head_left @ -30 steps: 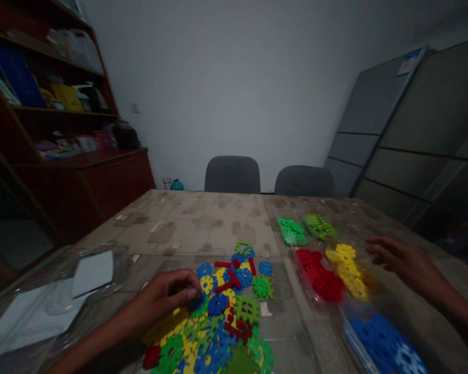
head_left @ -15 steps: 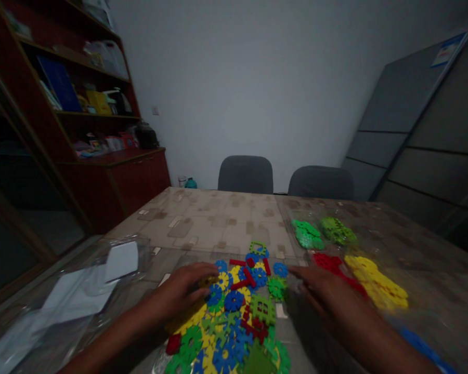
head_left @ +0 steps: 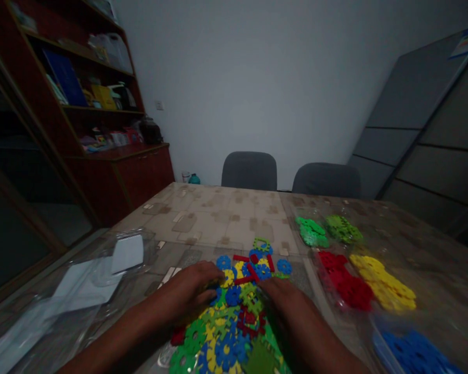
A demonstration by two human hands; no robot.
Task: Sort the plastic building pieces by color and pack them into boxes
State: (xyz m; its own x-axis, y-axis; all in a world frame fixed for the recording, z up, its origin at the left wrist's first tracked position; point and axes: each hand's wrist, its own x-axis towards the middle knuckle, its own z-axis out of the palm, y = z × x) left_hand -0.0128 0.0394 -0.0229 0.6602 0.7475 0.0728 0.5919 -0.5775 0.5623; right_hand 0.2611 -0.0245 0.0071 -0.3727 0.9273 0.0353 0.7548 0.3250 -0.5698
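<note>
A heap of flat plastic toy pieces (head_left: 234, 322), blue, yellow, green and red, lies on the table in front of me. My left hand (head_left: 191, 293) rests on the heap's left edge with its fingers curled over some pieces; what it grips is hidden. My right hand (head_left: 283, 296) lies on the heap's right side, fingers down among the pieces and mostly hidden. To the right lie sorted piles: green pieces (head_left: 312, 232), lighter green pieces (head_left: 343, 228), red pieces (head_left: 345, 285), yellow pieces (head_left: 386, 288) and blue pieces (head_left: 413, 353).
A clear plastic container (head_left: 101, 270) with white paper lies at the left of the patterned table (head_left: 218, 218). Two grey chairs (head_left: 249, 170) stand at the far side. A dark red shelf unit (head_left: 101, 130) fills the left wall; grey panels stand at the right.
My right hand has swung from the sorted piles at the right over to the mixed heap. My left hand has stayed on the heap's left edge. The view has shifted slightly.
</note>
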